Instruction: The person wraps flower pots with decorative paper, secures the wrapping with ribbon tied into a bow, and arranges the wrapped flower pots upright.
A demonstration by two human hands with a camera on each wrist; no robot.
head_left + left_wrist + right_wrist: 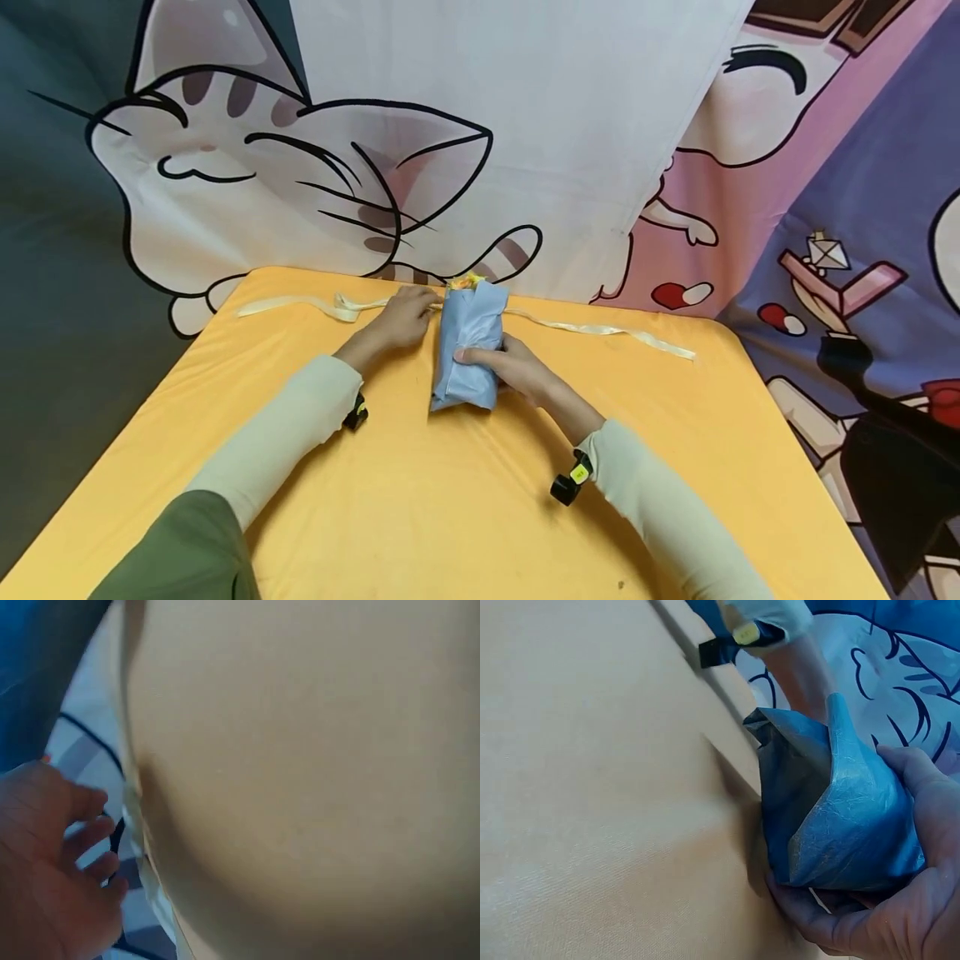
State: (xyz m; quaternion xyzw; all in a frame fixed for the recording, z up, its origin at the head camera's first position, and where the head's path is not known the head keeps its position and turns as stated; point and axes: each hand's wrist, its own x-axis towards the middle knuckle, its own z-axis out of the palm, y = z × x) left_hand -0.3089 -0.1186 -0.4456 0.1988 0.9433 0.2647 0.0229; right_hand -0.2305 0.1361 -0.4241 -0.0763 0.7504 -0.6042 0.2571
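- A blue paper package [471,323] sits in a person's grasp at the far edge of a yellow-covered counter [420,500]; whether it touches the surface cannot be told.
- The right hand [519,367] grips the package from its right side, thumb across the front, fingers curled around the side and back.
- The left hand [408,317], its fingers bent, reaches close to the package's left edge, just beside a cream ribbon [596,329]; whether it pinches the ribbon cannot be told.
- The ribbon stretches out left and right of the package, its middle hidden behind the paper.
- A yellow-orange tuft [467,281] pokes from the package's far end.
- Beyond the package, a cloth backdrop [555,125] shows a smiling cartoon cat [217,196].
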